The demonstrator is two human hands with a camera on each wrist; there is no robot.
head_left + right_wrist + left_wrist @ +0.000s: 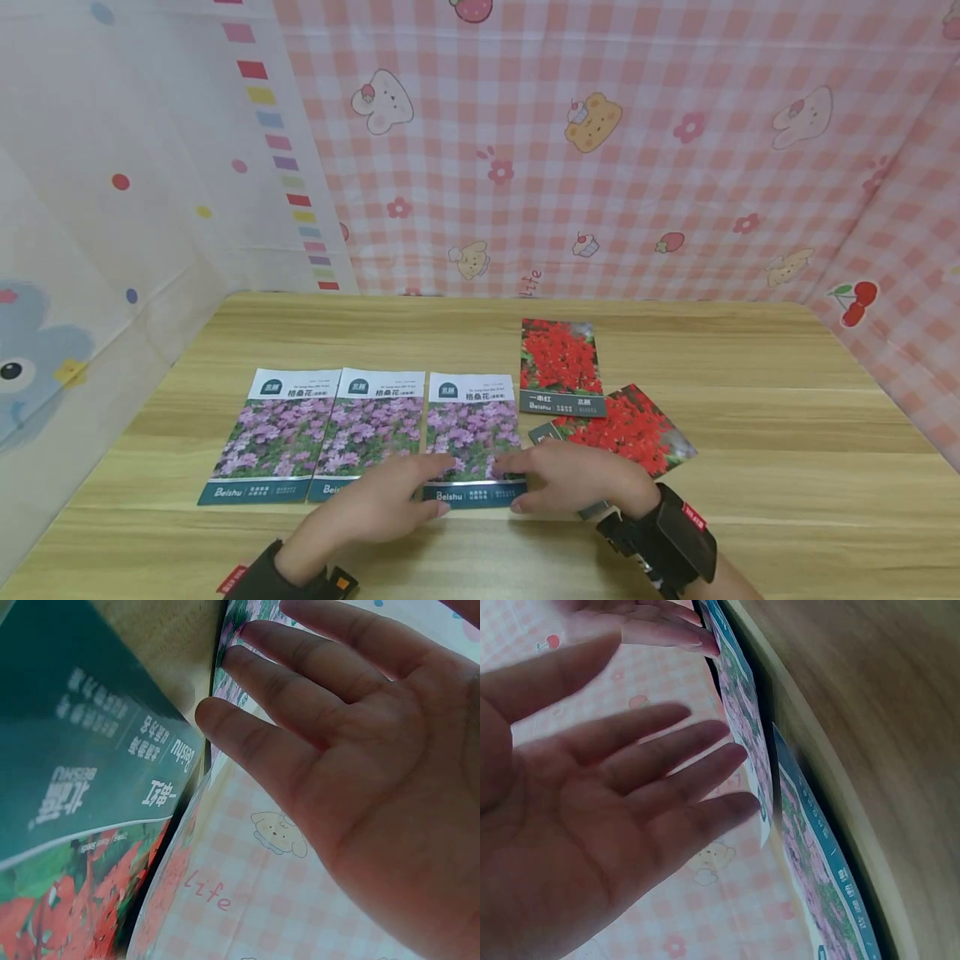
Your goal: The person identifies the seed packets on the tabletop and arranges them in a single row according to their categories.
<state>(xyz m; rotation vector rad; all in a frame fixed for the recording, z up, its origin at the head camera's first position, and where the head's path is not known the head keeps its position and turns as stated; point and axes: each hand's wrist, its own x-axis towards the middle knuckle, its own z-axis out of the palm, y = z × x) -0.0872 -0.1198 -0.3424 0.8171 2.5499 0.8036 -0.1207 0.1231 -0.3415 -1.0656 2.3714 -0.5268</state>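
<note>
Three seed packets with purple flowers lie side by side: a left packet [266, 437], a middle packet [372, 429] and a right packet [474, 425]. In the head view my left hand [390, 497] reaches over the lower left edge of the right packet, covering part of the middle one. At the opposite edge, my right hand [573, 477] has its fingertips on that same packet. Both wrist views show extended fingers on the left hand [622, 787] and right hand [360, 742]. Under the right hand lies a tilted red-flower packet [637, 425], partly hidden.
Another red-flower packet [561, 358] lies farther back, overlapping the tilted one. The wood-grain table [787, 400] meets a pink checked cloth [540, 167] behind and a pale printed cloth [150, 250] at left. Black wrist straps [678, 542] circle both wrists.
</note>
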